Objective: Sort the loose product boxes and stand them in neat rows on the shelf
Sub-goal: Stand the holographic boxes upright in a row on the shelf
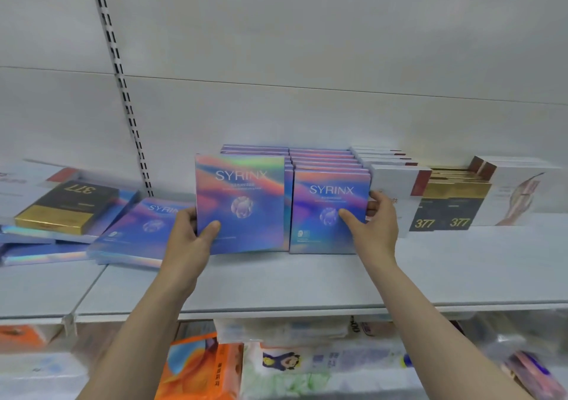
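Two rows of iridescent blue SYRINX boxes stand upright on the white shelf [307,285]. My left hand [190,233] grips the lower left edge of the front box of the left row [242,202], thumb on its face. My right hand [373,224] holds the right edge of the front box of the right row [325,209], thumb on its face and fingers behind. More SYRINX boxes [138,227] lie flat in a loose pile to the left. A black-and-gold 377 box [66,205] lies on that pile.
To the right stand rows of white-and-red boxes [396,181], black-and-gold 377 boxes [451,205] and white boxes [519,193]. A slotted upright [123,92] runs up the back wall. Below the shelf lie packaged goods, among them an orange pack [196,365].
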Demonstrator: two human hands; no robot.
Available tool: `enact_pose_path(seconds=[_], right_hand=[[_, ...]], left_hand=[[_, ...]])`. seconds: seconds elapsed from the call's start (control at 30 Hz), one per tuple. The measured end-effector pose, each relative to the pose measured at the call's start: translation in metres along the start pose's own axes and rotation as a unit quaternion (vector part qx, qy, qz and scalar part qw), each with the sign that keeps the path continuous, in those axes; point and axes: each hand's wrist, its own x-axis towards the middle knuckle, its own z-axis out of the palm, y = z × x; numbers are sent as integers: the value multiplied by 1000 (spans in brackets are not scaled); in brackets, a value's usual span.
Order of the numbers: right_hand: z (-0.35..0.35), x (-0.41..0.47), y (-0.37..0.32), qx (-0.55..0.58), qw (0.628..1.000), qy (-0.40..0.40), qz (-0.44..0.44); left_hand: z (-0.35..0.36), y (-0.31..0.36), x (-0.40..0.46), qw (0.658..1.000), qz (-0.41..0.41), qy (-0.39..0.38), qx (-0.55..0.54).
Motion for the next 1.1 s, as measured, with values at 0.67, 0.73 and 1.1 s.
enact_pose_path(seconds=[0.67, 0.73, 1.1], right_hand=[[23, 22, -44, -298, 893, -137, -309], [25, 22, -47, -317, 886, -134, -311], [17, 29, -51, -350, 865, -197, -302]], left_hand=[[30, -19, 3, 976, 70, 46, 199], [37, -16, 4, 976, 72, 48, 198], [48, 5, 11, 845, 303, 79, 433]])
